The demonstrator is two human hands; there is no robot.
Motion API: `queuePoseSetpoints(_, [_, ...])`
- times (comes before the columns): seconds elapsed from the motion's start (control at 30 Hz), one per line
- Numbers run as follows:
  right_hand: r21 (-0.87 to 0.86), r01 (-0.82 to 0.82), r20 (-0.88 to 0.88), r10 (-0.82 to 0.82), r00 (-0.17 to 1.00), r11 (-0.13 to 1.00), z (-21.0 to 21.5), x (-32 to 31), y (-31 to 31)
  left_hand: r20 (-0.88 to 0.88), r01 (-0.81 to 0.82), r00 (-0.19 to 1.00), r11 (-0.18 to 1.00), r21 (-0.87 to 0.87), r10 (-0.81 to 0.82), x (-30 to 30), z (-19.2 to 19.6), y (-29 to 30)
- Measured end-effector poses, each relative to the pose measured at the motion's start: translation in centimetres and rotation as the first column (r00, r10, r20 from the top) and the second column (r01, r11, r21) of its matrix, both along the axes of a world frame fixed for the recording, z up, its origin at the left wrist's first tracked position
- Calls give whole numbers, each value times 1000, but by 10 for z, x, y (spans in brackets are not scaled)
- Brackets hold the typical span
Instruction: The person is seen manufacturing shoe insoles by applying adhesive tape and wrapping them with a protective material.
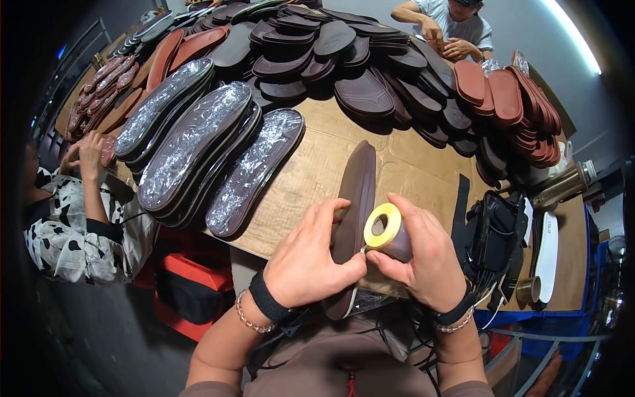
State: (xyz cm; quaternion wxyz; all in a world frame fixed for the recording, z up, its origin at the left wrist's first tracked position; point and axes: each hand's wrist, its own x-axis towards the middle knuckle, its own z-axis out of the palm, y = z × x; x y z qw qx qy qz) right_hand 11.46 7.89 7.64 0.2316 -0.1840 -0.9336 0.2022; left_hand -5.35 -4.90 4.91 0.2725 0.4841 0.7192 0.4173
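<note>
A dark brown shoe sole point(359, 182) stands on its edge at the near side of the table, its toe pointing away from me. My left hand point(309, 257) is closed on the sole, with the fingers over its left face and the thumb at its near side edge. In my right hand point(430, 258) is a roll of yellow tape point(393, 231), held between fingers and thumb just right of the sole. My left thumb and right thumb nearly meet at a narrow pale strip beside the roll. What lies under my fingers is hidden.
Plastic-wrapped soles point(198, 145) stand stacked at left on the cardboard-topped table point(311, 159). Dark soles point(291, 53) pile up at the back, reddish-brown soles point(506, 96) at right. A black pouch point(496, 228) and a white sole point(546, 255) lie right. Co-workers sit left and at the back.
</note>
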Motion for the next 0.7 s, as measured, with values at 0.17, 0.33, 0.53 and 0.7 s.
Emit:
queuePoseSetpoints(0.17, [-142, -75, -18, 74, 997, 987, 1, 0, 12, 36, -12, 999, 999, -44, 13, 0, 1, -4])
queuePoseSetpoints(0.33, [-142, 49, -156, -72, 985, 989, 2, -4, 18, -19, -25, 1000, 999, -36, 25, 3, 1, -4])
queuePoseSetpoints(0.53, [41, 151, -180, -141, 973, 988, -6, -14, 10, -25, -29, 999, 999, -35, 28, 5, -1, -4])
queuePoseSetpoints(0.7, [105, 172, -161, -154, 975, 980, -6, -16, 7, -28, -31, 999, 999, -15, 31, 4, -3, -5])
